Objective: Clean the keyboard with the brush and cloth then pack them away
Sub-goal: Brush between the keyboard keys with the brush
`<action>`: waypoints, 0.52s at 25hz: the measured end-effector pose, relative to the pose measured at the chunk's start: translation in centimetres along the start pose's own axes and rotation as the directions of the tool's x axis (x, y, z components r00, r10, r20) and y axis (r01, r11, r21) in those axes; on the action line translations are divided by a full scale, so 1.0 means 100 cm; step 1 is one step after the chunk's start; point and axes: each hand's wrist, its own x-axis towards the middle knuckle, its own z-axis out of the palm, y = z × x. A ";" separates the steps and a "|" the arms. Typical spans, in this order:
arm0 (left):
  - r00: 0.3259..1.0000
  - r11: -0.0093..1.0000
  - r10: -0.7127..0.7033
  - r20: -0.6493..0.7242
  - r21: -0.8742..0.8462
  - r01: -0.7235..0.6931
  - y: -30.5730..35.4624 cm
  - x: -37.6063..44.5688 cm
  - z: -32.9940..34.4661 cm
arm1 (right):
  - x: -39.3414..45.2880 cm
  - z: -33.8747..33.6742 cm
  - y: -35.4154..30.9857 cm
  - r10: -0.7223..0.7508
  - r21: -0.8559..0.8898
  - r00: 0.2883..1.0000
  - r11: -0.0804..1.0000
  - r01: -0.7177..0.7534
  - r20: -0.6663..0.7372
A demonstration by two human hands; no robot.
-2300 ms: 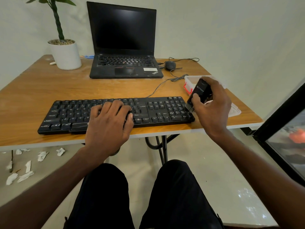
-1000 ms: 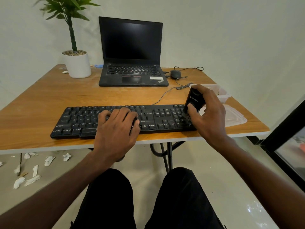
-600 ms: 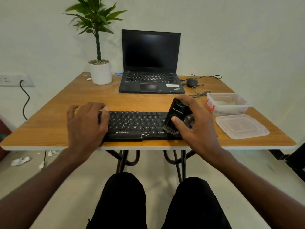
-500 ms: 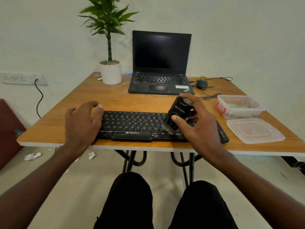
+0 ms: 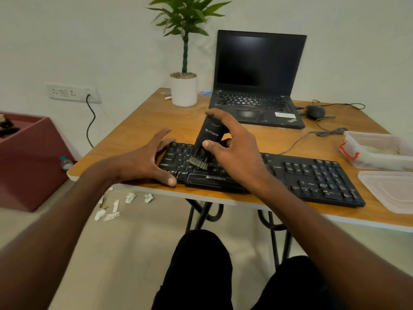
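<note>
Keyboard [image 5: 290, 173] lies along the near edge of the table [image 5: 138, 124], slightly overhanging it. Right hand [image 5: 232, 151] pinches the brush [image 5: 206, 142], bristles on the keys at the keyboard's left end. Left hand [image 5: 145, 159], fingers spread apart, braces that end. Risk, as judged: hard strokes could push the keyboard off the edge if the bracing hand slips.

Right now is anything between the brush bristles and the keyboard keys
Nothing visible. The right hand holds the brush tilted, bristles down on the keyboard near its left end. The left hand rests at that end, beside the brush.
</note>
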 end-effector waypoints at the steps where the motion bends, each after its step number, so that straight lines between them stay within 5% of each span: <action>1: 1.000 1.000 -0.006 0.008 0.013 0.006 0.001 0.001 0.002 | 0.006 0.010 -0.004 -0.010 -0.010 0.999 1.000 0.010 0.030; 9: 0.994 0.997 0.061 -0.088 0.056 -0.056 -0.001 0.005 0.007 | 0.034 0.053 -0.016 -0.095 -0.107 0.980 0.988 0.115 0.175; 13: 0.997 0.997 0.011 -0.074 0.076 -0.005 -0.002 0.008 0.006 | 0.048 0.027 -0.025 -0.048 -0.334 0.958 0.931 0.145 0.283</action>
